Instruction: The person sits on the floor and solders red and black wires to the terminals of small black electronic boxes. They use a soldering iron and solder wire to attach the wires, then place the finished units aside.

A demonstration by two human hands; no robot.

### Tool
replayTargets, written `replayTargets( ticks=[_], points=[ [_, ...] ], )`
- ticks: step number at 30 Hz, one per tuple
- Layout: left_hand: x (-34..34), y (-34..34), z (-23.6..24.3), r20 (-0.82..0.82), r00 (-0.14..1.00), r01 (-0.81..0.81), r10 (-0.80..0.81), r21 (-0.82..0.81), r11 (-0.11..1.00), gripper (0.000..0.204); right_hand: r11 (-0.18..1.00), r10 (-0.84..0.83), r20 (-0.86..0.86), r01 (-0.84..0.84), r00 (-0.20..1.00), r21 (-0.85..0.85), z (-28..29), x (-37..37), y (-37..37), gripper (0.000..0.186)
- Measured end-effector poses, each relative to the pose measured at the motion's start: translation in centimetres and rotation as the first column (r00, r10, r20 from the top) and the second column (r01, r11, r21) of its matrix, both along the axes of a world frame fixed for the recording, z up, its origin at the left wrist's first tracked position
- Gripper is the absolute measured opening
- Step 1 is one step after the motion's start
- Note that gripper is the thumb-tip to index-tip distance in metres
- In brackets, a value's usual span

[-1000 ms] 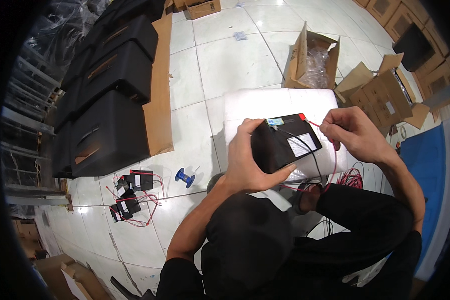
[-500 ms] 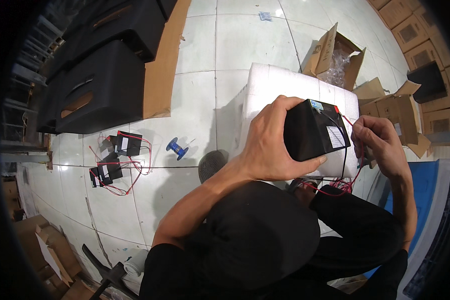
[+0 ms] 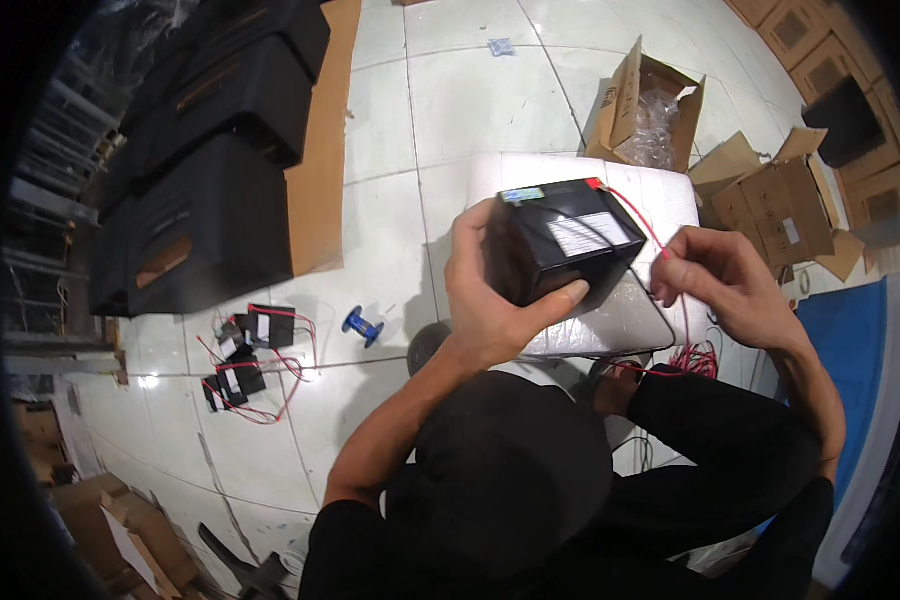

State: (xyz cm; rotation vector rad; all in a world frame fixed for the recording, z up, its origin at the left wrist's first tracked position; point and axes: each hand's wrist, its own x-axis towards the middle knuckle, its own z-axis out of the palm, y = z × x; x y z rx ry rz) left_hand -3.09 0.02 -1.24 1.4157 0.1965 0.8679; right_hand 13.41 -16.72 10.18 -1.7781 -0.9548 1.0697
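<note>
Evidently the black battery [image 3: 562,248] is a stiff, squared block, probably dense and heavy for its bulk, and its smooth casing may be a little slippery. It sits tilted above the white foam block [image 3: 675,192]; whether its underside touches the foam cannot be told. The left hand [image 3: 490,310] grasps it from the left, thumb along the near side, and a broad hold on the flat walls looks surer than any pull on the leads. The right hand [image 3: 725,280] pinches the red wire [image 3: 634,211] between thumb and fingers; that wire, thin and bendable, runs from a red connector [image 3: 595,184] at the battery's upper right corner, likely the most delicate spot. A pliable black lead [image 3: 653,300] loops beside it. The foam is pale and faintly shiny, and should dent easily. On glossy floor tiles [image 3: 380,220] lie smaller black blocks [image 3: 272,328] with red wires and a flanged blue spool [image 3: 362,326]
</note>
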Motion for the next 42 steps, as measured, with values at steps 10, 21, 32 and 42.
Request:
replayTargets(
  ticks=[10, 21, 32, 42],
  points=[
    [0.2, -0.2, 0.2, -0.061, 0.997, -0.051, 0.049, -0.028, 0.998, 0.088, 0.957, 0.212, -0.246, -0.252, 0.946, -0.141, -0.8, -1.6, 0.2, 0.032],
    [0.6, -0.3, 0.4, -0.116, 0.977, -0.135, 0.179, 0.313, 0.94, 0.085, 0.999, -0.037, -0.309, 0.041, 0.95, 0.006, 2.1, -0.1, -0.9, 0.033],
    [0.7, -0.2, 0.2, -0.165, 0.97, -0.134, 0.176, 0.239, 0.962, 0.082, 0.991, -0.05, -0.329, 0.086, 0.943, 0.098, 5.6, -0.5, -2.7, 0.034],
    [0.6, -0.3, 0.8, -0.198, 0.962, -0.13, 0.189, 0.278, 0.952, 0.08, 0.847, -0.143, -0.289, 0.268, 0.947, 0.46, 7.7, 0.2, -5.7, 0.038]
  ],
)
